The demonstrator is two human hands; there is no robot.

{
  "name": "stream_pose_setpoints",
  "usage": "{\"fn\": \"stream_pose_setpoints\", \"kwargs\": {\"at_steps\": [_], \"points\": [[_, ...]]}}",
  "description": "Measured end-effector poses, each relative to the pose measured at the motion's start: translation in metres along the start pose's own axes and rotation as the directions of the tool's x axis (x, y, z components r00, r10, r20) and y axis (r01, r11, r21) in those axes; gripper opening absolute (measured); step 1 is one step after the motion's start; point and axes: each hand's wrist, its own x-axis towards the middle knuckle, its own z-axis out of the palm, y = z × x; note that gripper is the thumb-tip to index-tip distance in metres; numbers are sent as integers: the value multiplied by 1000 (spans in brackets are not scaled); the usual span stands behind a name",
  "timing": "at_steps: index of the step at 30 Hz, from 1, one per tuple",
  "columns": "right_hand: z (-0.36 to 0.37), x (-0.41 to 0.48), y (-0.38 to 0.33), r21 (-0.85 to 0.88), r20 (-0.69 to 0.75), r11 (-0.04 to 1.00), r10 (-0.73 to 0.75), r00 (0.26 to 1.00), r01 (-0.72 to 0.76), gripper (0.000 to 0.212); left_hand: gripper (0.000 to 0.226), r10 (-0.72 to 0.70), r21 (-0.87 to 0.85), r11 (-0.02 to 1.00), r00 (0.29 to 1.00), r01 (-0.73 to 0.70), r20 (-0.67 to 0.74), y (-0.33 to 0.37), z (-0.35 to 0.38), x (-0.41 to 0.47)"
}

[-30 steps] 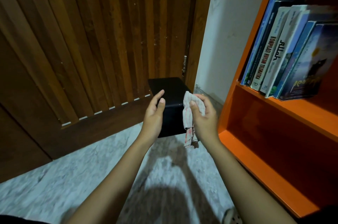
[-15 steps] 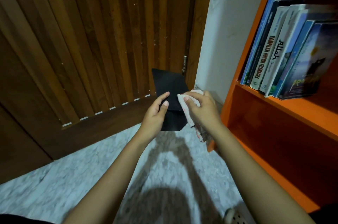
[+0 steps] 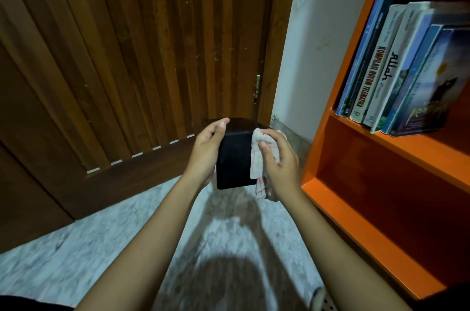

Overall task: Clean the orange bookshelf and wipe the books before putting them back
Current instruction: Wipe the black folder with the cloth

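Observation:
A black box-shaped object [image 3: 234, 160] is held up in front of me, above the floor. My left hand [image 3: 206, 155] grips its left side, thumb on the top edge. My right hand [image 3: 279, 160] holds a white cloth with red checks [image 3: 258, 158] and presses it against the object's right side; a cloth end hangs below. To the right stands the orange bookshelf [image 3: 381, 143]. Several books [image 3: 396, 69] lean on its upper shelf; the shelf below them is bare.
A dark wooden slatted door [image 3: 127, 56] fills the left and back. A white wall [image 3: 318, 43] lies between the door and the bookshelf. The floor [image 3: 101, 247] is grey-white marble. A perforated shoe tip [image 3: 321, 300] shows at the bottom edge.
The black object has turned in my hands from a tilted, corner-down pose to a squarer one. My right hand with the cloth has shifted over its right side.

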Motion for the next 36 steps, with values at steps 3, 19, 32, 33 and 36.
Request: {"fn": "stream_pose_setpoints", "kwargs": {"at_steps": [3,19,32,33,36], "points": [[0,5,-5,88,-66,993,85,994,-79,16,28,10,6,1000,999,-10,50,0,3,-1],[5,9,-10,-301,-67,939,155,986,-168,28,29,62,-37,998,996,-59,66,-12,11,-9],[-6,-4,7,-492,84,851,-165,983,185,30,31,-46,-340,939,999,53,26,-8,0,-3],[-9,0,11,-449,-28,893,-45,999,27,28,31,-43,-318,947,999,47,20,-8,1,-3],[-12,4,22,-347,-266,907,148,953,-238,23,29,-31,-266,963,1000,29,-3,-11,8,-3]]}}
